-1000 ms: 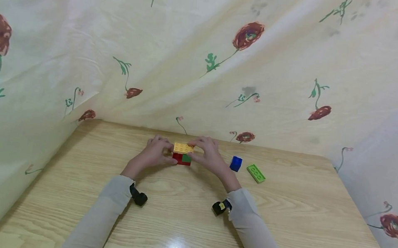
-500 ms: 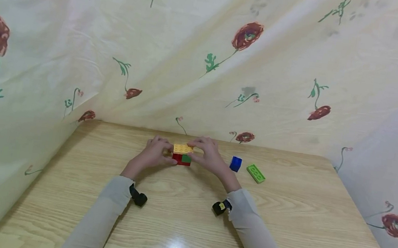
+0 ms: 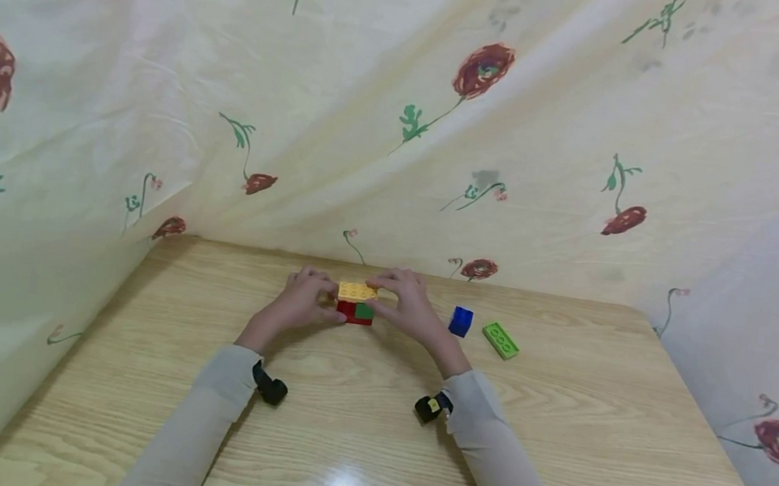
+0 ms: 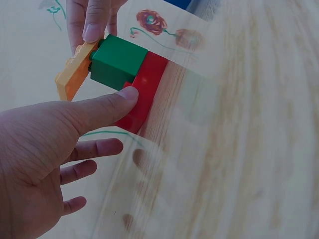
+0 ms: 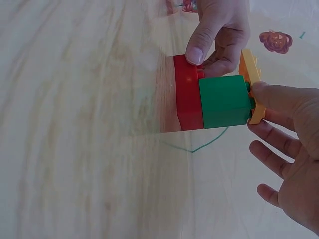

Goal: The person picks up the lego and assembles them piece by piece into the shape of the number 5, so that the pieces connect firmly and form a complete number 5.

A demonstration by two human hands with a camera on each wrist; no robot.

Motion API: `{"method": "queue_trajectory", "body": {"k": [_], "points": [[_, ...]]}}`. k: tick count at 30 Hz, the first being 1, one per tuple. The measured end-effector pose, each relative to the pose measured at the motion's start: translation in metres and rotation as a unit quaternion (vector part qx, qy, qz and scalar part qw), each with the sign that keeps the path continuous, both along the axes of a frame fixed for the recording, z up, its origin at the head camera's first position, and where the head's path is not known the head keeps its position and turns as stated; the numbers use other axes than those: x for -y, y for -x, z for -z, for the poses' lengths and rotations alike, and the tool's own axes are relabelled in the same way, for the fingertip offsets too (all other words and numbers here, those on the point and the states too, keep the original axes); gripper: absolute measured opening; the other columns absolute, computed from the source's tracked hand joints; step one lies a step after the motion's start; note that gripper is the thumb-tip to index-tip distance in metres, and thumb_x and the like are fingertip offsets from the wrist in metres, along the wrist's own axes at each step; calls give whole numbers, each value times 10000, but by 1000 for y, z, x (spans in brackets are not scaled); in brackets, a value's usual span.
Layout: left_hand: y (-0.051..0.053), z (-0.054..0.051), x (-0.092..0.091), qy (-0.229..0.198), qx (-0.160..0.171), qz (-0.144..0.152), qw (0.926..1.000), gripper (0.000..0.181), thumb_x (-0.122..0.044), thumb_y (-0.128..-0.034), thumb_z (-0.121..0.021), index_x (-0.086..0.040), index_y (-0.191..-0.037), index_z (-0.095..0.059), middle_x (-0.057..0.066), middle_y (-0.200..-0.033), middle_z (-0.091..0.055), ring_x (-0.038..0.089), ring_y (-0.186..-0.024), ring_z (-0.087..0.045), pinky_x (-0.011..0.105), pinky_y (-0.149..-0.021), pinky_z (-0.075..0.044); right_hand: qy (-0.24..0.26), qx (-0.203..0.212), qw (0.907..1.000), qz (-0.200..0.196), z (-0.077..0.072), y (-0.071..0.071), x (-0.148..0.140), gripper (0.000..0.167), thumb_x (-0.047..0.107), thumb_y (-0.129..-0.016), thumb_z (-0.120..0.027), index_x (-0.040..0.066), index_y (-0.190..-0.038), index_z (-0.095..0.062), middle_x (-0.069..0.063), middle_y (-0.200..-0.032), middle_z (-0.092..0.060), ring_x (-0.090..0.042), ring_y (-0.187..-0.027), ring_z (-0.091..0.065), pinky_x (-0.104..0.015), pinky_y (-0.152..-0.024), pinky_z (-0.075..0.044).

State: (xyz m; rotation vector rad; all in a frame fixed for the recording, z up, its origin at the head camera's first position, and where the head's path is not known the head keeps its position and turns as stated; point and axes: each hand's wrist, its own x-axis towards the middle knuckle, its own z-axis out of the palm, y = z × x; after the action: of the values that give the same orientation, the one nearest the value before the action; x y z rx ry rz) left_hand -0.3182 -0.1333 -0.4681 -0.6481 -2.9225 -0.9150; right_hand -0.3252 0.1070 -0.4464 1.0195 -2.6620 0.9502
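A green toy brick stands on one end of a longer red brick on the table. Over the green brick lies a flat yellow-orange brick, studs up; green studs show in a narrow gap beneath it, and its left part overhangs the red brick. My right hand pinches the yellow brick's right end between thumb and fingers. My left hand grips the red brick's left end, thumb on the near face; its fingers behind are partly hidden in the head view.
Right of the hands, a small blue brick and a flat light-green brick lie on the wooden table. A flower-patterned cloth hangs behind the table's back edge and along both sides.
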Motion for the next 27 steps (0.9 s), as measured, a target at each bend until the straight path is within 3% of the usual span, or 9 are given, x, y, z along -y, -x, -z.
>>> {"method": "queue_trajectory", "body": {"k": [27], "points": [[0,1,0,22,-11,29,10000,279,-367,-846,-837,-145,-985,-743,65,-1118,-682,288,-1131,-446,545,-1028,-299,14,-20,10000,-7,-2,-1,0,354,188,-915,-770,82,-1250,-722,-141,-1221,-690,-341,-1191,-559,-628,-1123,-290]]}}
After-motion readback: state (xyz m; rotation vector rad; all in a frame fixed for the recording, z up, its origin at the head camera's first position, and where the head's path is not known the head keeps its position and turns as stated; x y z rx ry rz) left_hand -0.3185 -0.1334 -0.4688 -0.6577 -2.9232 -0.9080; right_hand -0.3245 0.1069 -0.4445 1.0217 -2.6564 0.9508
